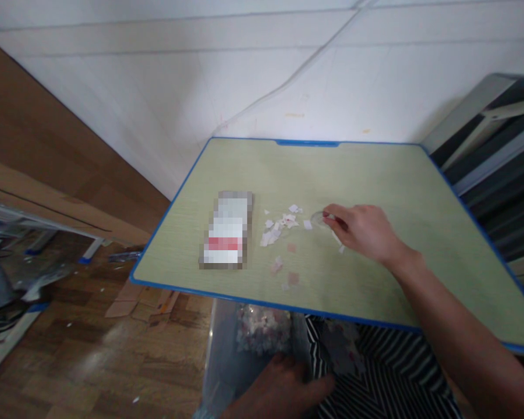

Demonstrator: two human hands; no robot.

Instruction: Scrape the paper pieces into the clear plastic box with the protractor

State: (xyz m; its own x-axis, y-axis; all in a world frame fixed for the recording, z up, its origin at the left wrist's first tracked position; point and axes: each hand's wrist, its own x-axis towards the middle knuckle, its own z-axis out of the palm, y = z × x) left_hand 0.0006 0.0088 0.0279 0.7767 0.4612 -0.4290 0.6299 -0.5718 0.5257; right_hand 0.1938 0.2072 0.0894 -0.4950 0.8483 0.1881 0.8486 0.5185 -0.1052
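Note:
My right hand (363, 234) lies on the green desk top (375, 174), its fingers pinched on a small clear round thing (319, 219). Just left of it, several white and pinkish paper scraps (279, 228) are scattered. Further left lies a flat white and red packet (226, 230), blurred out. My left hand (282, 390) is below the desk's front edge, its fingers stretched flat against a clear plastic bag (244, 349) that has more scraps (264, 329) in it.
The desk has a blue rim (262, 302) and stands against a white wall (201, 75). Brown boards (35, 151) lean at the left above a wooden floor (91, 355). A dark metal frame (498, 145) stands at the right. Striped cloth (375, 372) covers my lap.

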